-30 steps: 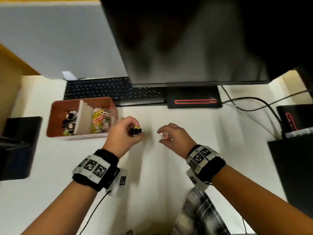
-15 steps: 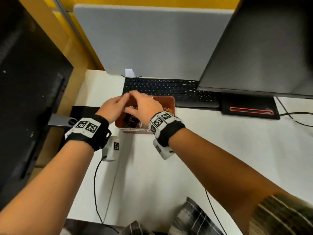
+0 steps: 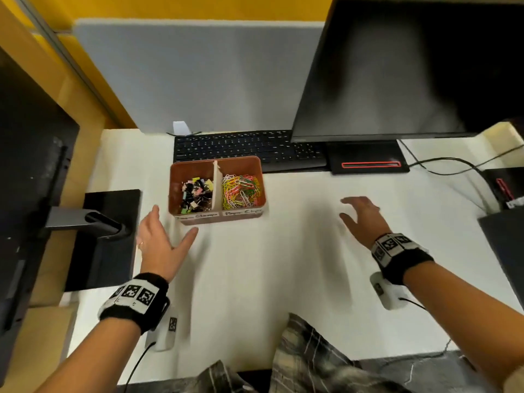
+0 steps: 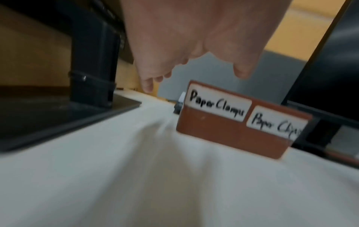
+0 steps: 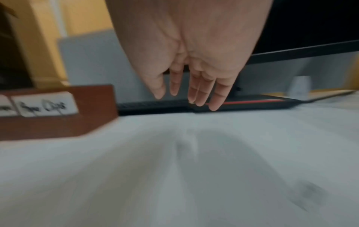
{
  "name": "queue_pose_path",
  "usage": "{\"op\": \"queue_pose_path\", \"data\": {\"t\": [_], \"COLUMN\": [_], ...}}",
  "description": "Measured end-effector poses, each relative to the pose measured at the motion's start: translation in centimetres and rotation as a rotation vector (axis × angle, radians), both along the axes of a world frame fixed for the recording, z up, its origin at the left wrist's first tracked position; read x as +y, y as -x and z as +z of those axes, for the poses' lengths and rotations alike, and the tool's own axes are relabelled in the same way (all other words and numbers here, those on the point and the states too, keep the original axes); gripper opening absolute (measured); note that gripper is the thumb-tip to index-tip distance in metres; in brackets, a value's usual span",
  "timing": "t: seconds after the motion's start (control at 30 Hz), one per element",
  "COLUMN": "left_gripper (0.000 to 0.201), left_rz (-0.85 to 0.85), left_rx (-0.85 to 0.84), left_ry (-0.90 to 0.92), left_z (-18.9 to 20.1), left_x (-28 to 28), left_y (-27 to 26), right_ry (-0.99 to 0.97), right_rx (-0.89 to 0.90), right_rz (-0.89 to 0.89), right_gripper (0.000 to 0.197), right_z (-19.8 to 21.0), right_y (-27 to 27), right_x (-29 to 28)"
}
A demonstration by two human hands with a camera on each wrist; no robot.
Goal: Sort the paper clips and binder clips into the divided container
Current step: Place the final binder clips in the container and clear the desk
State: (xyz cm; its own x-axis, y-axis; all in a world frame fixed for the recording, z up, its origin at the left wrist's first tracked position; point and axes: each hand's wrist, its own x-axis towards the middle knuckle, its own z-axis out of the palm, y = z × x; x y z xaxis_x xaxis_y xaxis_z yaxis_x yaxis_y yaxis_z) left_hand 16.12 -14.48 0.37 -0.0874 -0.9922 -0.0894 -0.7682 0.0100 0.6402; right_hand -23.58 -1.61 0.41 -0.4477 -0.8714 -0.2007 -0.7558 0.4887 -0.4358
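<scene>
A brown divided container (image 3: 256, 165) (image 4: 229, 135) (image 5: 58, 126) stands on the white desk in front of the keyboard. Its left half holds binder clips (image 3: 196, 194), its right half coloured paper clips (image 3: 241, 191). White labels on its front wall mark each half. My left hand (image 3: 161, 239) (image 4: 190, 64) hovers open and empty just left of and below the container's front corner. My right hand (image 3: 360, 217) (image 5: 186, 92) hovers open over bare desk well to the right of the container, fingers straight, holding nothing.
A black keyboard (image 3: 246, 147) lies behind the container. A large monitor (image 3: 411, 66) on a black base (image 3: 368, 160) stands at back right, cables (image 3: 453, 163) trailing right. A second monitor's stand (image 3: 102, 231) sits at left, and dark boxes (image 3: 504, 239) at the right edge.
Both hands were over the container half a second ago; they have drawn back and apart, empty. The binder clip and paper clip they held a second ago are out of their fingers.
</scene>
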Motion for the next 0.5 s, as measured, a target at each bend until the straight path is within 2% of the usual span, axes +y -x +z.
{"op": "queue_pose_path", "data": {"t": [0.1, 0.23, 0.33, 0.5], "left_gripper": [0.113, 0.132, 0.132, 0.131], "left_rz": [-0.009, -0.126, -0.165, -0.162], "left_rx": [-0.213, -0.472, -0.54, -0.57], "left_ry": [-0.228, -0.488, -0.521, -0.525], "left_z": [-2.7, -4.7, -4.9, -4.8], "left_x": [1.1, 1.8, 2.1, 2.1], "left_y": [0.7, 1.6, 1.7, 1.8], "right_ry": [-0.163, -0.268, -0.323, -0.228], "right_rx": [-0.013, -0.056, -0.02, 0.033], "right_rz": [-0.106, -0.167, -0.129, -0.207], "right_gripper": [0.039, 0.043, 0.047, 0.034], "right_z": [-1.2, -2.8, -3.5, -4.0], "right_y": [2.5, 3.3, 3.1, 3.0], "right_x": [4.7, 8.0, 8.3, 7.6]}}
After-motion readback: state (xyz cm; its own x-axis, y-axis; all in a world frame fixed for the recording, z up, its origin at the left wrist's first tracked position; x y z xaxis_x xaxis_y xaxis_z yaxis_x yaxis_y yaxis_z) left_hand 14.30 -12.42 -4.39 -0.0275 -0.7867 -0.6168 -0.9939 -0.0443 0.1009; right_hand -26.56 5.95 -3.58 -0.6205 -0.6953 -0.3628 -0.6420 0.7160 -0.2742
